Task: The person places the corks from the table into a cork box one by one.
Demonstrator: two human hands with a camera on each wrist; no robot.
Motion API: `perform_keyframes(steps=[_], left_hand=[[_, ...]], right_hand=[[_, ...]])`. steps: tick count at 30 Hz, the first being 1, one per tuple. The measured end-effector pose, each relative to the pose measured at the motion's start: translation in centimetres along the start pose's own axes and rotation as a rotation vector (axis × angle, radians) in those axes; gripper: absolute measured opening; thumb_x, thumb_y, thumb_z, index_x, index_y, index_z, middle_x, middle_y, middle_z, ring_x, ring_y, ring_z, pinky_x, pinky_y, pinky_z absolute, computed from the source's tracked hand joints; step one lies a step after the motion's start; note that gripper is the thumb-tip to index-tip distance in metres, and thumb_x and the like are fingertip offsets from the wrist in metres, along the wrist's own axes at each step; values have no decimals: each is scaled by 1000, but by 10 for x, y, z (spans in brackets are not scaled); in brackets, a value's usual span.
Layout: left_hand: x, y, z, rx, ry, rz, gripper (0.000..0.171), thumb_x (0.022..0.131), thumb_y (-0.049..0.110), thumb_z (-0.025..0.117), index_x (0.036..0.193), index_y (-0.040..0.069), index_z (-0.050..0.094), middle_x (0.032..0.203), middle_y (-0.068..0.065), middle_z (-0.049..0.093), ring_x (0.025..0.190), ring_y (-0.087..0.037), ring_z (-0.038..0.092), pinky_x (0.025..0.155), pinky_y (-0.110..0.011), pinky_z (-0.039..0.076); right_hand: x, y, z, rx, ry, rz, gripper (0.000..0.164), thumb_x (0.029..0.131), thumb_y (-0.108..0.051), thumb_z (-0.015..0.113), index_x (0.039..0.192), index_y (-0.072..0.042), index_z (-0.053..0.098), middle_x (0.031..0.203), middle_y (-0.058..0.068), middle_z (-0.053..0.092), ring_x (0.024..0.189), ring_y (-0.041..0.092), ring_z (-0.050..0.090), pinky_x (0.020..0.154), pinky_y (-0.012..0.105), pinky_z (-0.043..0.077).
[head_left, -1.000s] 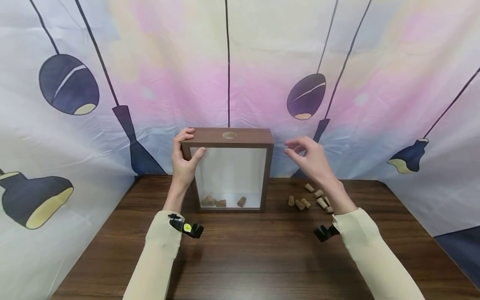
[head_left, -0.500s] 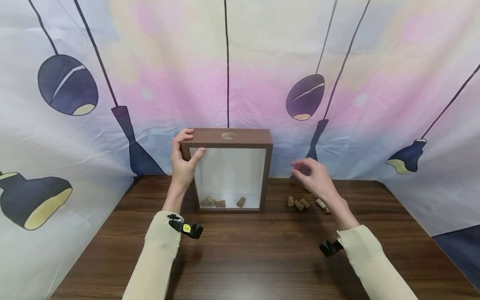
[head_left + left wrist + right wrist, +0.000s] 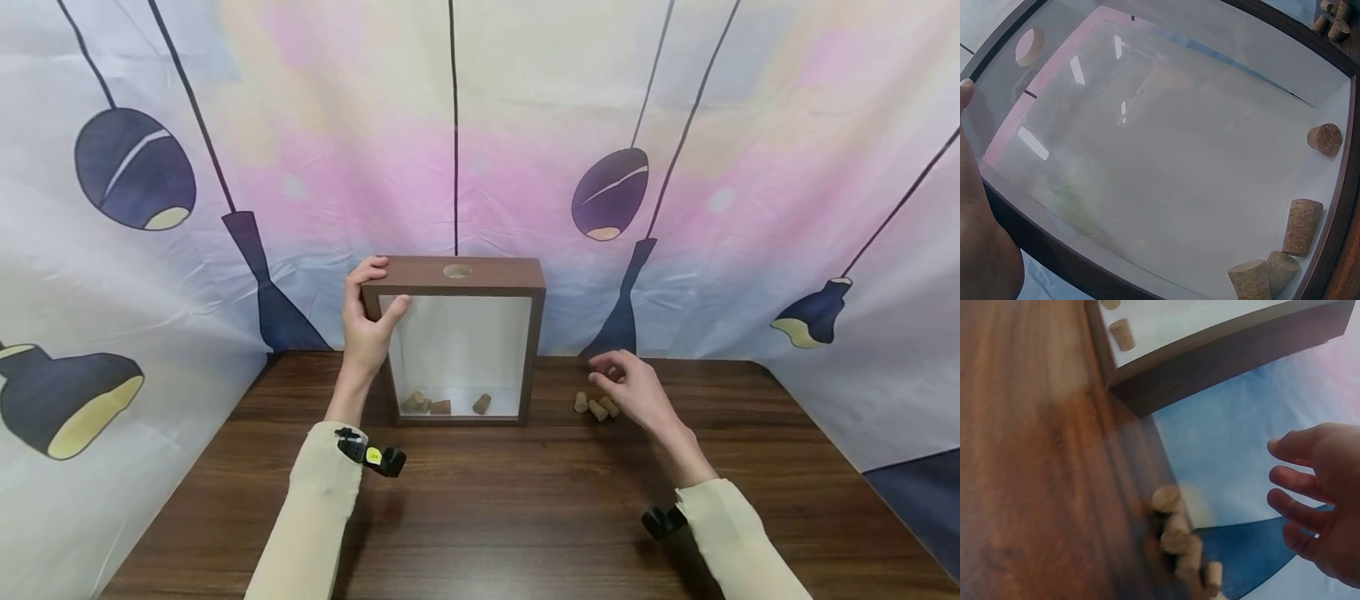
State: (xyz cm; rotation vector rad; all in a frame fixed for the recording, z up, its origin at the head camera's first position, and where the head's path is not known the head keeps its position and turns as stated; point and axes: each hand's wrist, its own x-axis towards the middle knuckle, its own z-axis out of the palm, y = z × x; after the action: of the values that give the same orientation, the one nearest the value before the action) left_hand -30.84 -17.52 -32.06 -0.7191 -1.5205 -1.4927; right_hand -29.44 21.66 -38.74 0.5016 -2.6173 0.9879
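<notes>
The box (image 3: 498,272) is brown outside and white inside, and the corks (image 3: 1303,226) are light brown, with small darker specks. The surface (image 3: 480,500) is dark brown with streaks of wood grain, while the sleeves (image 3: 307,508) are plain cream. The cloth (image 3: 337,175) blends pink, pale yellow and blue, and its pattern shows dark blue lamps (image 3: 136,169) with yellowish openings.

Head view, with the box (image 3: 461,350) as dial centre: the hole (image 3: 457,272) lies at 12 o'clock, the left hand (image 3: 367,337) at 10, inner corks (image 3: 482,404) at 5 and 7. Loose corks (image 3: 597,410) lie on the table (image 3: 487,500) between 3 and 4, near the right hand (image 3: 637,390); the cloth (image 3: 513,150) hangs behind.
</notes>
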Motion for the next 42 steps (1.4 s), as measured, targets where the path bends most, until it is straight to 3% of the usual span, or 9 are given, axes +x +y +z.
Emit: perform_keyframes(steps=[11, 21, 28, 34, 42], left_hand=[[3, 6, 3, -8, -17, -11, 43, 83, -2, 68, 117, -15, 46, 137, -27, 48, 136, -24, 42, 118, -38, 24], [1, 5, 3, -29, -27, -4, 43, 82, -6, 67, 117, -16, 45, 137, -32, 45, 137, -25, 41, 118, -37, 25], [2, 5, 3, -22, -30, -12, 43, 83, -5, 67, 118, -16, 44, 138, -31, 45, 138, -26, 40, 119, -38, 22], [1, 5, 0, -9, -20, -10, 43, 82, -4, 67, 117, -16, 45, 137, -30, 46, 138, -27, 40, 119, -39, 21], [1, 6, 0, -17, -15, -8, 43, 82, -4, 67, 117, -16, 44, 137, -32, 46, 137, -27, 40, 119, -39, 21]], right_hand=[[-19, 30, 10, -6, -26, 61, 28, 93, -12, 68, 119, -1, 67, 111, 16, 64, 93, 29, 66, 76, 40, 54], [-32, 48, 16, -90, -56, 88, 31, 93, -9, 65, 124, -2, 64, 113, 17, 60, 96, 32, 60, 82, 51, 51], [-34, 55, 19, -131, -133, 66, 38, 94, -6, 63, 132, -3, 60, 116, 18, 53, 90, 27, 57, 75, 41, 50], [-34, 55, 23, -136, -152, 68, 39, 94, -3, 62, 133, -1, 58, 128, 22, 57, 112, 41, 59, 86, 52, 53], [-31, 53, 25, -158, -117, 99, 37, 92, -2, 64, 129, 0, 60, 121, 21, 64, 109, 38, 61, 85, 52, 53]])
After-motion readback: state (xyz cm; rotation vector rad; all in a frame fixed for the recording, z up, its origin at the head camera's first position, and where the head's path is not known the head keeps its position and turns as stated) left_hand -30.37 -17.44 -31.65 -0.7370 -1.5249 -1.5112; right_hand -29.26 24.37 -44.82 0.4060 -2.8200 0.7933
